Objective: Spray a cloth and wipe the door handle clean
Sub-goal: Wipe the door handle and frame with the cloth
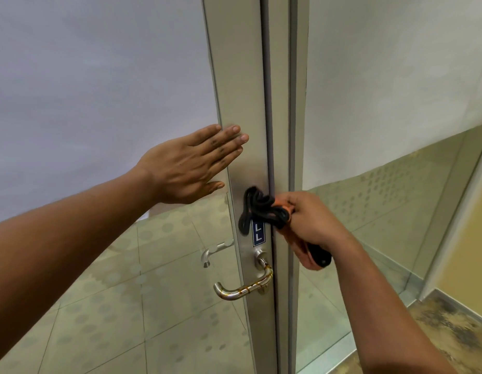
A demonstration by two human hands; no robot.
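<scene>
The right hand [310, 225] grips a bunched black-and-orange cloth [264, 209] above the stained curved steel door handle [243, 286], ready to wipe, while the flat, spread left hand [188, 166] steadies the grey metal door frame [242, 90].

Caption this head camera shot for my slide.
Left hand braces metal door frame; right hand presses orange-and-black cloth above stained steel lever handle.

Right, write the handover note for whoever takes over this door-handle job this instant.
Left hand: open, flat against the door frame, above the handle.
Right hand: shut on the cloth, an orange and black one, held at the door edge above the blue sticker.
Door handle: below the cloth, untouched now, brown streaks on the lever.
No spray bottle in view; can't tell if the cloth is damp.
Left: wipe the handle clean.
</scene>
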